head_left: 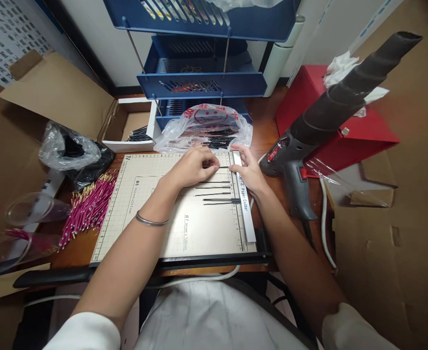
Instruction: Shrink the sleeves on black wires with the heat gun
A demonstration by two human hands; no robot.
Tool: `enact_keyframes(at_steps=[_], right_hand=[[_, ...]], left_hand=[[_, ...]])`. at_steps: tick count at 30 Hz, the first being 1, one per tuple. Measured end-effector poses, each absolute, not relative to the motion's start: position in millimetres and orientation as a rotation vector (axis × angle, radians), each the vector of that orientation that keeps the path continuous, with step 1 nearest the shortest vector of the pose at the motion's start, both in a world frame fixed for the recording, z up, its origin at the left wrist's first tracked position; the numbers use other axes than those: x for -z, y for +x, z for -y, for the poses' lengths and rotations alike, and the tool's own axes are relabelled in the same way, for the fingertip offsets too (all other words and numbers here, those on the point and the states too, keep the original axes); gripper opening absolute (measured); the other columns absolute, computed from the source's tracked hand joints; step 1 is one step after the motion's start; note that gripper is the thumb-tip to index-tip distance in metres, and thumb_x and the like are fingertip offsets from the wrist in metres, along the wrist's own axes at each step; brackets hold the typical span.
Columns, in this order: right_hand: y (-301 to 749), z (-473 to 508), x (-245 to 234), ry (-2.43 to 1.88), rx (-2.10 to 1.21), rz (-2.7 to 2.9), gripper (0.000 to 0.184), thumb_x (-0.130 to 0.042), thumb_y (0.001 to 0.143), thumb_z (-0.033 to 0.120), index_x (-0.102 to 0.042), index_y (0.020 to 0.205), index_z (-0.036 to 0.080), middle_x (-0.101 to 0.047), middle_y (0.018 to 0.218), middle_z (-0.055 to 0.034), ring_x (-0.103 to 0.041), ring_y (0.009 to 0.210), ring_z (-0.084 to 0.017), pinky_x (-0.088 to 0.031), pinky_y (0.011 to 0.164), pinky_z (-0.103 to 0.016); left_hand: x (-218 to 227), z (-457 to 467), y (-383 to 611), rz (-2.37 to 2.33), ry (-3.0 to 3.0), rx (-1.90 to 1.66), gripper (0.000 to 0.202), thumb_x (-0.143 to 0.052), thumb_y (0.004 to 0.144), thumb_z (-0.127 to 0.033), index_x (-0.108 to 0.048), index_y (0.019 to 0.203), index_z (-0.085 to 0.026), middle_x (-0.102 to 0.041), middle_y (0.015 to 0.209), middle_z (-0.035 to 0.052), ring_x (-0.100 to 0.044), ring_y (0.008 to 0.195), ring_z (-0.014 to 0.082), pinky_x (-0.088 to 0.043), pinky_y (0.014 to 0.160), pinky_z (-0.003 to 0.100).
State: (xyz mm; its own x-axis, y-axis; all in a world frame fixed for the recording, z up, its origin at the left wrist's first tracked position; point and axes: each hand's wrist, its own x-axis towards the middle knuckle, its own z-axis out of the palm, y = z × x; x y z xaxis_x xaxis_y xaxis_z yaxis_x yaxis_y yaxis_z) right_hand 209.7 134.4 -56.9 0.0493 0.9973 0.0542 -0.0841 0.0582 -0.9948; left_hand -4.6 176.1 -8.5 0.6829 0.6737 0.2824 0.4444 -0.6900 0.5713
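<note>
A paper cutter (151,214) with a gridded beige board lies on the desk in front of me. Several thin black tubes (214,187) lie across the board in parallel rows, their ends at the white guide strip (246,209). My left hand (192,166) is closed, pinching one black tube near the board's top. My right hand (248,170) rests on the guide strip, fingers curled and touching that tube's right end.
A heat gun (297,160) lies right of the cutter beside a red box (330,121). A clear bag of black tubes (206,129) sits behind the board, under blue shelf trays (203,82). Pink-sleeved wires (88,204), plastic cups (35,209) and cardboard boxes are left.
</note>
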Motion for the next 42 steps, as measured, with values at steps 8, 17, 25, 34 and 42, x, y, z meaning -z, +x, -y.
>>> enact_keyframes(at_steps=[8,17,25,34,42], right_hand=[[209.1,-134.3,55.2,-1.11,-1.191,1.123,0.063,-0.078,0.061,0.025,-0.059,0.121,0.032,-0.069,0.138,-0.0034,-0.059,0.144,-0.033,-0.041,0.132,-0.054],[210.1,-134.9,55.7,-1.1,-1.208,1.108,0.067,-0.079,0.059,0.024,-0.058,0.122,0.031,-0.068,0.138,-0.0051,-0.059,0.145,-0.033,-0.042,0.131,-0.053],[211.3,-135.8,57.1,-1.106,-1.196,1.118,0.067,-0.08,0.059,0.025,-0.058,0.123,0.03,-0.068,0.138,-0.0055,-0.06,0.143,-0.033,-0.044,0.13,-0.052],[210.6,-136.1,57.8,-1.124,-1.147,1.175,0.066,-0.075,0.061,0.025,-0.058,0.124,0.029,-0.069,0.137,-0.0063,-0.063,0.138,-0.033,-0.046,0.126,-0.051],[210.6,-136.7,60.5,-1.132,-1.151,1.158,0.066,-0.076,0.061,0.025,-0.058,0.124,0.029,-0.067,0.14,-0.0065,-0.06,0.142,-0.033,-0.043,0.129,-0.051]], left_hand=[[8.9,-176.9,-5.0,-0.862,2.438,-0.651,0.016,-0.067,0.097,-0.026,-0.082,0.094,-0.02,-0.079,0.093,0.0074,-0.071,0.092,0.0237,-0.053,0.096,0.042],[9.5,-177.1,-3.1,-0.853,2.447,-0.651,0.017,-0.067,0.098,-0.026,-0.081,0.095,-0.019,-0.079,0.094,0.0082,-0.071,0.093,0.0247,-0.052,0.097,0.043],[9.9,-177.6,-1.8,-0.861,2.47,-0.65,0.015,-0.067,0.098,-0.025,-0.081,0.094,-0.02,-0.078,0.093,0.0071,-0.07,0.091,0.0239,-0.051,0.098,0.044],[11.7,-176.0,-0.9,-0.901,2.488,-0.641,0.015,-0.067,0.097,-0.028,-0.079,0.094,-0.02,-0.076,0.093,0.0064,-0.069,0.091,0.0238,-0.051,0.094,0.042],[11.3,-175.4,-0.7,-0.908,2.487,-0.643,0.014,-0.068,0.097,-0.028,-0.078,0.092,-0.02,-0.076,0.092,0.006,-0.068,0.092,0.0238,-0.05,0.097,0.043]])
